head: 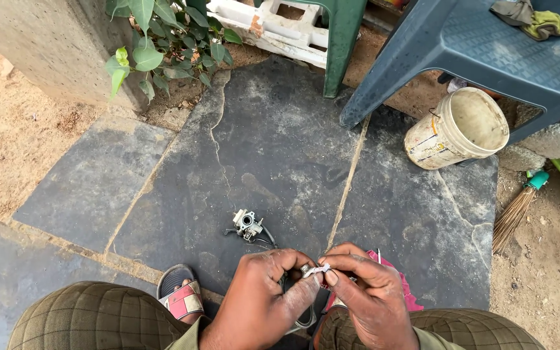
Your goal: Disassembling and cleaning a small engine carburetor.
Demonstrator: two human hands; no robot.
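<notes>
My left hand (264, 295) and my right hand (364, 291) meet in front of my knees. Together they pinch a small metal part (305, 267) with a bit of white cloth or tape (317, 270) around it. Part of it is hidden by my fingers. A small silver carburettor (247, 226) lies on the dark stone slab (280, 142) just beyond my hands, apart from them. A pink cloth (404, 288) shows under my right hand.
A dirty white bucket (458, 128) lies on its side at the right, under a grey plastic chair (487, 48). A green chair leg (339, 45), a leafy plant (163, 42) and a broom (516, 210) stand around the slab. My sandalled foot (180, 299) rests at the front.
</notes>
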